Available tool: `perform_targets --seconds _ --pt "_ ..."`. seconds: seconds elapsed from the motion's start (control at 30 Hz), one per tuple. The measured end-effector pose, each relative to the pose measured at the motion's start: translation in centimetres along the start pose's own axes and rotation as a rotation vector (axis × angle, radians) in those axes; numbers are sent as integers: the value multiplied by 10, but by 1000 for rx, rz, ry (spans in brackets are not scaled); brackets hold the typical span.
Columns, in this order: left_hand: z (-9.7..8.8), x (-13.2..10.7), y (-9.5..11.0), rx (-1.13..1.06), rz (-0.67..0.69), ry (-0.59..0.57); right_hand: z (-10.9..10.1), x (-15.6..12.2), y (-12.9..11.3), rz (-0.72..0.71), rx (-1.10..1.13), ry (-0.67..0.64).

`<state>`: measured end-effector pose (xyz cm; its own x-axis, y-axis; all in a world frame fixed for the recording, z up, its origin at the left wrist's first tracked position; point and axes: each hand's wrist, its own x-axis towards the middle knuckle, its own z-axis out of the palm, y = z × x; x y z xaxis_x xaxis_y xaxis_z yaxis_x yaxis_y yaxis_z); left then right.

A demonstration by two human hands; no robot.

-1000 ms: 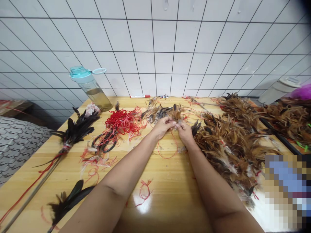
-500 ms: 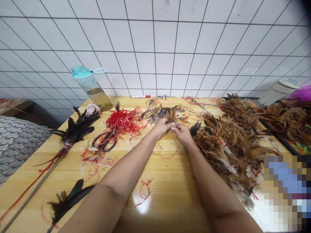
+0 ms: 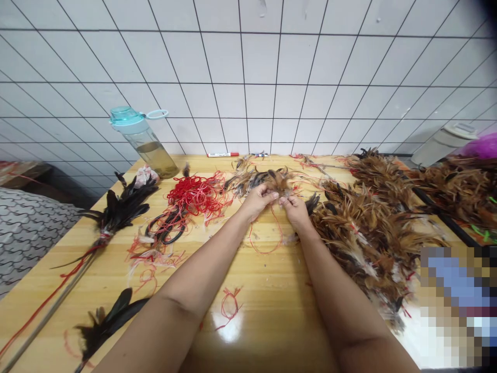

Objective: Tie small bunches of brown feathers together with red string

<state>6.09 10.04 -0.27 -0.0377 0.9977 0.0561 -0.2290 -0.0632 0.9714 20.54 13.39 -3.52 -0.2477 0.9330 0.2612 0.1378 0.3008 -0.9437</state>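
White tiles (image 3: 260,98) rise behind a wooden table (image 3: 272,305). Thin red string (image 3: 266,253) loops just below the fingertips of the left hand (image 3: 258,202) and right hand (image 3: 295,211); brown feathers (image 3: 284,178) sit just beyond them. Thumb and fingers stand close together on each hand, perhaps around string or feather ends, but what they grip is too small to tell. A feather pile (image 3: 373,220) lies beside the right hand; at lower left a stick (image 3: 50,311) is cut off.
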Motion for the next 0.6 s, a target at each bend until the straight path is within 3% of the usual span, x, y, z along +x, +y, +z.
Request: perform_targets --seconds 0.13,0.27,0.47,0.6 --pt "-4 2 5 153 55 116 -4 2 -2 135 276 116" --pt "0 13 10 482 137 167 -9 6 -8 207 481 197" --pt "33 48 9 1058 378 -148 -14 10 -30 54 557 300" --pt "57 63 -7 1200 438 -214 -28 14 -29 5 549 391"
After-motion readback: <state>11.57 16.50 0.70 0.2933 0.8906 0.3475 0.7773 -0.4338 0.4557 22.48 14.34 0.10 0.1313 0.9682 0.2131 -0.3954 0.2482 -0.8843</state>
